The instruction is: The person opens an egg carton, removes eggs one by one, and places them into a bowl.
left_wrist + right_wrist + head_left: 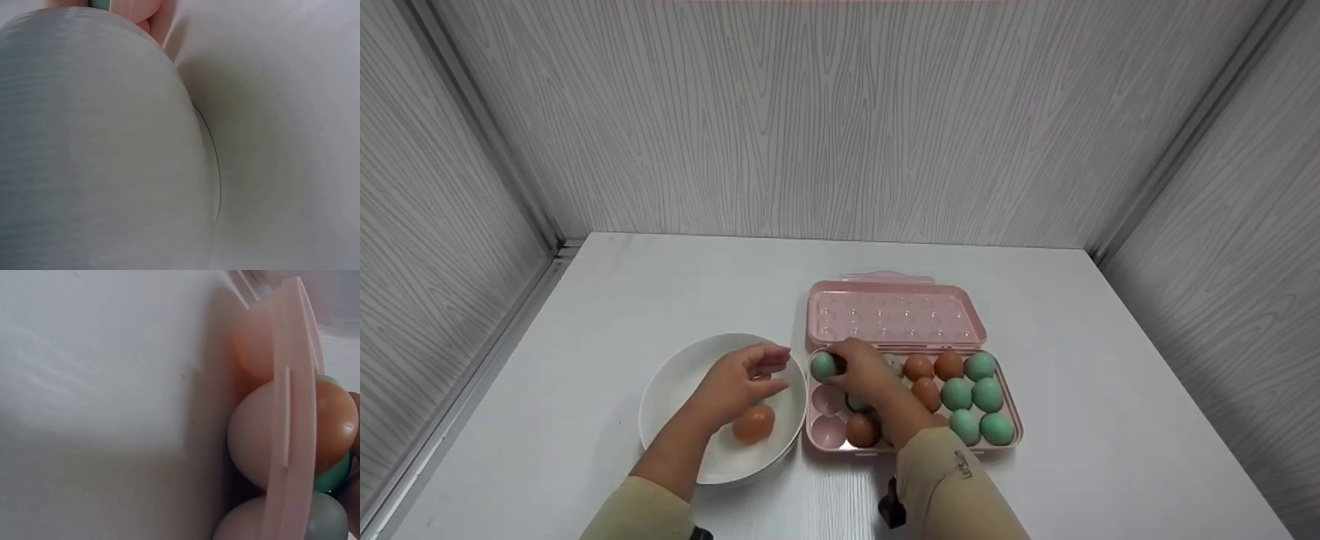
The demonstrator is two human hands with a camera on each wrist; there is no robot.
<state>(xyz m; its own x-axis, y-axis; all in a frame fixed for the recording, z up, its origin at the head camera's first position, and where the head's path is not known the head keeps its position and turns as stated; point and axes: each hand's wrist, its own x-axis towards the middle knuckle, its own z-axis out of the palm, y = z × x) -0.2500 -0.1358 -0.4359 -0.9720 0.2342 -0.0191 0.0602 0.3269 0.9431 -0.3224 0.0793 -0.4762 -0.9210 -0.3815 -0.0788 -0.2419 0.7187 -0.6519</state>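
Over a white bowl (675, 450) my left hand (739, 382) hovers with loosely bent fingers and nothing in its grasp. A brown egg (754, 424) lies in the bowl just below that hand. My right hand (866, 375) reaches over the pink egg carton (911, 450) and pinches a green egg (823, 366) at its back left corner. Two cups in front of that egg, along the carton's left side, hold no egg. In the right wrist view another brown egg (336, 426) stands behind the carton's front rim, with part of the right hand (353, 495) at the edge.
The carton's pink lid (896, 315) lies folded back behind it. Several green eggs (987, 394) and brown eggs (949, 365) fill its right part. Grey wood-grain panels (840, 127) enclose the white table (1110, 390) at the back and sides.
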